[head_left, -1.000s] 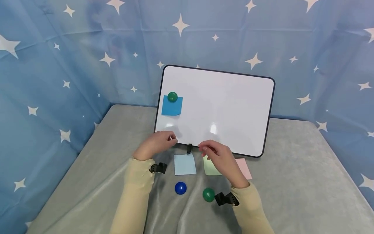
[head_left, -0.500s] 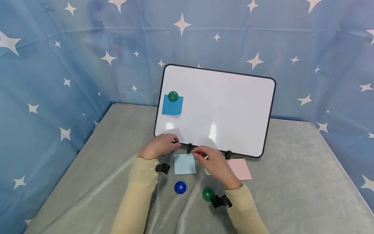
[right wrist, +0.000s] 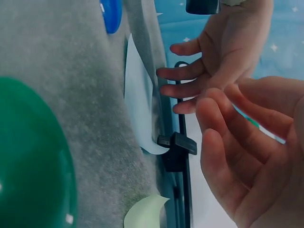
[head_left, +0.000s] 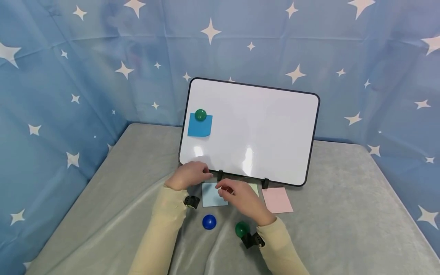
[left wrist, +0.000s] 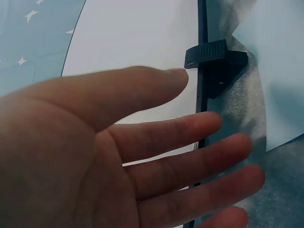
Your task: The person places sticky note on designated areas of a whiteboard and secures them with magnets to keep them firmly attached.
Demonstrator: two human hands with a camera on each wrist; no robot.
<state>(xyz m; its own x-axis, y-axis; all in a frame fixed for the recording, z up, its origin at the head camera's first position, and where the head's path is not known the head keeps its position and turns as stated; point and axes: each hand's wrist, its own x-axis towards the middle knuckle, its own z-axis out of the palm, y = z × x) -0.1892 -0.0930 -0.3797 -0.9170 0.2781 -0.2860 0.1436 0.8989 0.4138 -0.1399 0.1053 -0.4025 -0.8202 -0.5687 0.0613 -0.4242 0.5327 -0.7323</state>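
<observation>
In the head view my left hand [head_left: 190, 175] hovers at the lower left edge of the whiteboard [head_left: 261, 130]. Its fingers are loosely extended and hold nothing, near a black stand foot [left wrist: 216, 59] in the left wrist view. My right hand [head_left: 245, 199], fingers loosely bent and holding nothing, hangs over the light blue paper note [head_left: 209, 196]. That hand partly covers the light green note [head_left: 253, 188]. To its right lies a pink note [head_left: 277, 200]. Nearer the front are a round blue magnet [head_left: 209, 222] and a green magnet [head_left: 242, 229], which the right wrist camera partly overlaps.
On the whiteboard's left side, a green magnet [head_left: 201, 115] holds a darker blue note [head_left: 200, 129]. A second black stand foot [head_left: 265, 183] supports the board's lower edge. Grey cloth [head_left: 347, 214] covers the table, and a blue star-patterned curtain [head_left: 240, 23] hangs behind.
My right hand has moved left and slightly down, from the light green note to over the light blue one, uncovering the pink note. My left hand has shifted slightly right and down.
</observation>
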